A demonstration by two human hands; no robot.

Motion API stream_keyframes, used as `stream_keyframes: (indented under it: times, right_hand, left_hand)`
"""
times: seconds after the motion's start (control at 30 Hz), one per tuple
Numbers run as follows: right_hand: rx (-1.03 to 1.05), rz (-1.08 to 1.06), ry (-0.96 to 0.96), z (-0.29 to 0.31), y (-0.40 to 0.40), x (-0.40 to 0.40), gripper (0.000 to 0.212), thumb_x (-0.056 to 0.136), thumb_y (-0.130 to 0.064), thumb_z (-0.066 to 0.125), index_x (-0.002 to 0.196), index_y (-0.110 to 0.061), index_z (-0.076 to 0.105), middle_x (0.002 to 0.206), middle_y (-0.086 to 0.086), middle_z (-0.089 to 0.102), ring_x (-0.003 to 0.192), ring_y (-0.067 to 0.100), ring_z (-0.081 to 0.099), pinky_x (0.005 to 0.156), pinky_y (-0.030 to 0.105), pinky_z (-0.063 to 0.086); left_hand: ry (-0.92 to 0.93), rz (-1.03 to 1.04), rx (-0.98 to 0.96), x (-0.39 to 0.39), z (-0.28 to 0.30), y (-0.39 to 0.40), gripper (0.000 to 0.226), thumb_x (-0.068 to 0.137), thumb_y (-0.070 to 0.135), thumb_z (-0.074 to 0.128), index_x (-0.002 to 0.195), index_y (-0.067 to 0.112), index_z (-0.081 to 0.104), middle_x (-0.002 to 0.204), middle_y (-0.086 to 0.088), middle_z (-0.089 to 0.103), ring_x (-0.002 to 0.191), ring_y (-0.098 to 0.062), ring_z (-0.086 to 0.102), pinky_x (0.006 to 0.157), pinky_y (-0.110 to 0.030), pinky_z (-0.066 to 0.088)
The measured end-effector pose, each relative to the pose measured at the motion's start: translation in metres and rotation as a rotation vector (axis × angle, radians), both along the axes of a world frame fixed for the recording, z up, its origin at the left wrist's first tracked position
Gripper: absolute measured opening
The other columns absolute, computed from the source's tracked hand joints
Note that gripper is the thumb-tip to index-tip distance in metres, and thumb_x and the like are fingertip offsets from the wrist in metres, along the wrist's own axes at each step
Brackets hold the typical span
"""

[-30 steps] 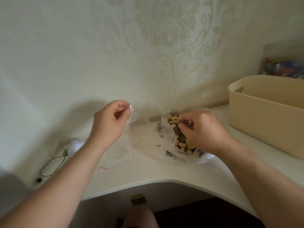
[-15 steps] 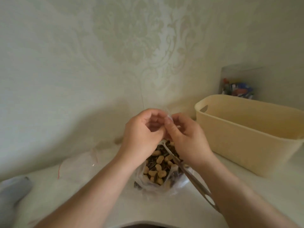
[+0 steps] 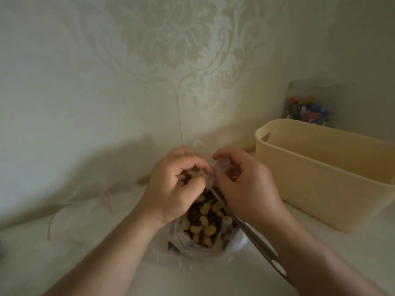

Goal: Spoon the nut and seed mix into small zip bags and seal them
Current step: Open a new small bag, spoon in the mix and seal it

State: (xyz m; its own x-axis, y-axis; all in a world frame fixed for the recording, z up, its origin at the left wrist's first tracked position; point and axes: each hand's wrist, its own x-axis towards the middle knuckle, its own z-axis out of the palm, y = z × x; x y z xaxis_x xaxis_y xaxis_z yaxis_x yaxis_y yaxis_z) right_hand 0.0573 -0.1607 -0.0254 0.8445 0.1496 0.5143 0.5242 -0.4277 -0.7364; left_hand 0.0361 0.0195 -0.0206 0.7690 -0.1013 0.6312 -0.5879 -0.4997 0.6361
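Note:
A clear plastic bag of nut and seed mix (image 3: 203,227) sits on the white table in front of me. A metal spoon (image 3: 252,229) leans in it, its handle slanting down to the right under my right wrist. Both hands are raised over the bag's mouth. My left hand (image 3: 175,189) and my right hand (image 3: 243,184) each pinch a small clear zip bag (image 3: 210,178) between them. A few nuts show inside my curled left fingers. Where the spoon's bowl lies is hidden by my hands.
A cream plastic basket (image 3: 320,176) stands at the right, close to my right hand. Behind it is a clear holder with coloured items (image 3: 307,110). Several empty zip bags (image 3: 81,212) lie flat on the table at the left. The patterned wall is directly behind.
My left hand came over from the left to meet my right hand above the nut bag. The view shifted down and closer. Both hands now hold the small bag.

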Motion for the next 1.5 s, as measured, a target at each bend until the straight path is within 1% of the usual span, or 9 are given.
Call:
stream_keyframes:
  times: [0.17, 0.27, 0.33, 0.57, 0.8, 1.0, 1.1, 1.27, 1.5]
  right_hand:
    - [0.167, 0.284, 0.227, 0.003, -0.002, 0.0, 0.032, 0.102, -0.003, 0.057, 0.122, -0.02, 0.075, 0.095, -0.003, 0.079, 0.09, 0.013, 0.076, 0.081, 0.033, 0.062]
    - [0.167, 0.386, 0.241, 0.006, -0.001, -0.004, 0.032, 0.103, 0.003, 0.053, 0.114, -0.016, 0.077, 0.087, 0.006, 0.078, 0.083, 0.027, 0.075, 0.077, 0.042, 0.063]
    - [0.199, 0.388, 0.278, 0.008, -0.002, -0.003, 0.028, 0.102, 0.002, 0.056, 0.111, -0.016, 0.077, 0.079, 0.01, 0.074, 0.074, 0.034, 0.073, 0.076, 0.048, 0.063]
    - [0.279, 0.29, 0.281, 0.008, -0.007, 0.002, 0.03, 0.095, 0.005, 0.069, 0.101, -0.023, 0.076, 0.084, 0.006, 0.072, 0.071, 0.025, 0.076, 0.072, 0.037, 0.065]
    - [0.368, 0.316, 0.279, 0.008, -0.01, 0.004, 0.033, 0.095, 0.005, 0.065, 0.1, -0.026, 0.072, 0.082, 0.008, 0.067, 0.067, 0.028, 0.069, 0.07, 0.05, 0.062]
    - [0.113, 0.323, 0.166, 0.006, -0.015, 0.005, 0.047, 0.086, 0.015, 0.062, 0.086, -0.03, 0.077, 0.097, -0.008, 0.066, 0.087, 0.009, 0.068, 0.077, 0.024, 0.055]
    - [-0.053, 0.363, 0.077, 0.001, -0.013, 0.003, 0.038, 0.086, 0.006, 0.074, 0.094, -0.031, 0.08, 0.11, -0.012, 0.062, 0.103, 0.013, 0.066, 0.079, 0.026, 0.059]
    - [-0.096, 0.224, -0.11, 0.001, -0.016, 0.009, 0.023, 0.08, -0.008, 0.088, 0.086, -0.03, 0.08, 0.102, -0.014, 0.063, 0.096, 0.012, 0.066, 0.076, 0.029, 0.059]
    - [-0.019, 0.384, 0.162, 0.0, -0.014, 0.006, 0.015, 0.08, -0.034, 0.088, 0.091, -0.032, 0.079, 0.106, -0.014, 0.059, 0.097, 0.011, 0.065, 0.079, 0.037, 0.061]
  left_hand:
    - [-0.287, 0.21, 0.583, -0.001, 0.002, 0.007, 0.081, 0.066, 0.022, 0.078, 0.143, 0.023, 0.054, 0.152, -0.002, 0.044, 0.15, -0.032, 0.03, 0.12, -0.054, 0.029]
    - [-0.148, 0.125, 0.645, -0.003, -0.002, 0.004, 0.102, 0.069, 0.032, 0.079, 0.159, 0.03, 0.031, 0.148, 0.002, 0.044, 0.144, -0.022, 0.038, 0.116, -0.048, 0.038]
    - [-0.022, 0.107, 0.626, -0.004, -0.005, 0.003, 0.105, 0.074, 0.034, 0.078, 0.161, 0.039, 0.018, 0.134, 0.005, 0.047, 0.119, -0.017, 0.054, 0.097, -0.038, 0.053]
    - [0.054, 0.142, 0.505, -0.005, -0.006, 0.004, 0.087, 0.075, 0.045, 0.071, 0.151, 0.039, 0.028, 0.141, 0.017, 0.051, 0.121, -0.006, 0.053, 0.097, -0.033, 0.052]
    - [0.2, 0.016, 0.303, -0.003, -0.008, 0.005, 0.083, 0.073, 0.036, 0.07, 0.148, 0.042, 0.037, 0.127, 0.016, 0.053, 0.117, -0.009, 0.057, 0.094, -0.039, 0.055]
    - [0.146, 0.125, 0.26, 0.001, -0.014, 0.005, 0.072, 0.079, 0.037, 0.079, 0.145, 0.035, 0.048, 0.121, 0.023, 0.049, 0.113, 0.008, 0.05, 0.088, -0.005, 0.04]
    - [0.139, 0.132, 0.208, 0.002, -0.015, 0.005, 0.07, 0.079, 0.035, 0.082, 0.142, 0.035, 0.051, 0.119, 0.022, 0.052, 0.109, 0.004, 0.055, 0.085, -0.007, 0.042]
    - [0.215, 0.141, 0.1, 0.001, -0.013, 0.005, 0.054, 0.076, 0.034, 0.074, 0.128, 0.037, 0.059, 0.108, 0.022, 0.058, 0.095, 0.001, 0.06, 0.076, -0.014, 0.045]
    - [0.197, 0.183, 0.098, 0.003, -0.011, 0.006, 0.054, 0.07, 0.05, 0.082, 0.117, 0.038, 0.059, 0.101, 0.016, 0.061, 0.085, -0.003, 0.063, 0.069, -0.02, 0.051]
